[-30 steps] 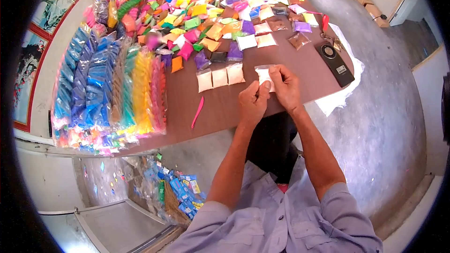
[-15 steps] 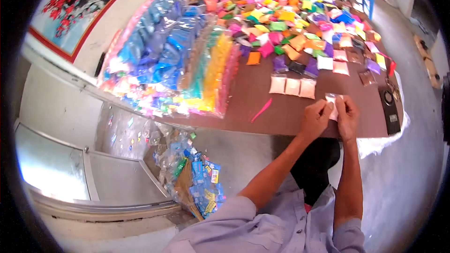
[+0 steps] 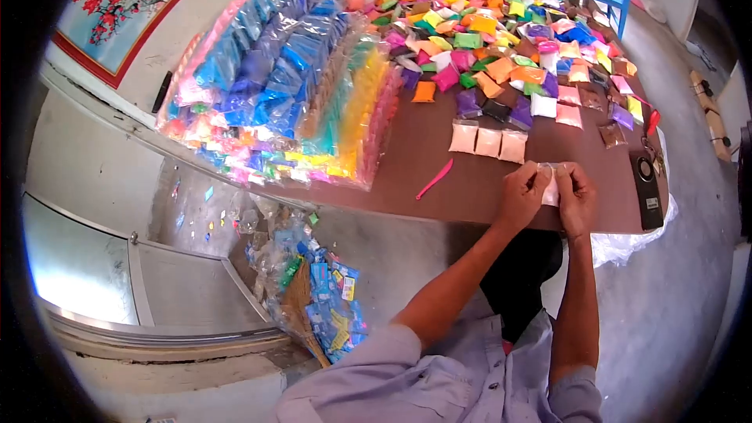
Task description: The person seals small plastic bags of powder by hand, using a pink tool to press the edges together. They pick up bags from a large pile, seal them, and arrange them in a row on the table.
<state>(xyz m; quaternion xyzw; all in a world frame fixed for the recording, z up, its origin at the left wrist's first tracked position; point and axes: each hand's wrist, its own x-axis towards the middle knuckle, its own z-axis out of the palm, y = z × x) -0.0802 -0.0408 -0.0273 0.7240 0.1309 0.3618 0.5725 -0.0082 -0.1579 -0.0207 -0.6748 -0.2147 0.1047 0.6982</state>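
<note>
- small, pale-pink, clear plastic packet (image 3: 551,190): between both hands at the brown table's (image 3: 474,188) near edge, long axis pointing away from the body
- left hand (image 3: 523,194), right hand (image 3: 578,197): equally near, pinching its opposite sides
- three pale-pink plastic packets (image 3: 488,142): beyond, leftward

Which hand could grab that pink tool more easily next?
Probably the left hand: it is nearer the pink tool. The right hand is farther away, on the other side of the packet both hands hold.
</note>
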